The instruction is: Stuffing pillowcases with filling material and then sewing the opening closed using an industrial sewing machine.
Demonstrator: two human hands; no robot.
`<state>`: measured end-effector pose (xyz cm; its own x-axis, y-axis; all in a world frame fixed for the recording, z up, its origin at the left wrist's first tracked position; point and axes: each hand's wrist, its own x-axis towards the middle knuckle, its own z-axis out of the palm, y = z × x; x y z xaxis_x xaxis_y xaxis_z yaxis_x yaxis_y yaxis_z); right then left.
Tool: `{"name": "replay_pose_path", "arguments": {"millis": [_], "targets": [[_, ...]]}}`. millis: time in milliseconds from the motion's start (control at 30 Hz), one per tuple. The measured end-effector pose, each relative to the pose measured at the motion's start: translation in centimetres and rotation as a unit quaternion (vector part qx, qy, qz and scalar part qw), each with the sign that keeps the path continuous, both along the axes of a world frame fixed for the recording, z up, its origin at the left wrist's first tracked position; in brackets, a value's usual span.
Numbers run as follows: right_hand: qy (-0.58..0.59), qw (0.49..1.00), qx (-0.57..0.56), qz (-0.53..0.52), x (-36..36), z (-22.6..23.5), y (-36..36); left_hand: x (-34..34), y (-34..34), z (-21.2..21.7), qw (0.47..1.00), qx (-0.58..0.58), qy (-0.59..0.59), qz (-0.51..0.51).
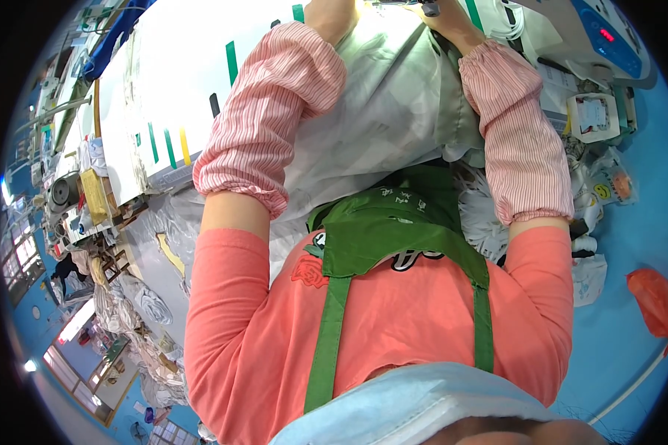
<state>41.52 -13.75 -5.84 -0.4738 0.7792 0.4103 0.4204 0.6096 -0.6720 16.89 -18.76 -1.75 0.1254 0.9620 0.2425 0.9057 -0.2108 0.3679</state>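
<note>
A pale grey-green fabric [393,111] lies over the white table [185,67] in front of me and hangs down to my green apron [378,237]. Both my arms reach forward over it in pink striped sleeve covers. My left forearm [332,21] runs out of the top edge, so the hand itself is cut off. My right hand [447,22] rests on the fabric at the top edge beside a small dark part [430,9]; its fingers are mostly hidden.
A white and blue sewing machine [601,37] stands at the upper right, with a small white box [592,115] and piled white cloth [490,222] below it. An orange bag [655,300] lies on the blue floor. Cluttered workbenches [89,193] fill the left.
</note>
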Motion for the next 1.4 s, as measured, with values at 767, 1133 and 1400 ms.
{"name": "replay_pose_path", "arguments": {"millis": [767,1133,1400], "targets": [[0.142,0.819,-0.549,-0.088,13.0,7.3,-18.7,-18.9,-41.0,-11.7,0.906,-0.396,0.147,0.029],[0.148,0.872,-0.420,-0.205,10.9,10.7,-19.2,-24.6,-45.0,-17.1,0.893,-0.292,0.134,0.315],[0.261,0.822,-0.490,-0.127,4.4,6.6,-24.5,-45.2,-44.6,6.1,0.861,0.316,0.025,0.397]]}}
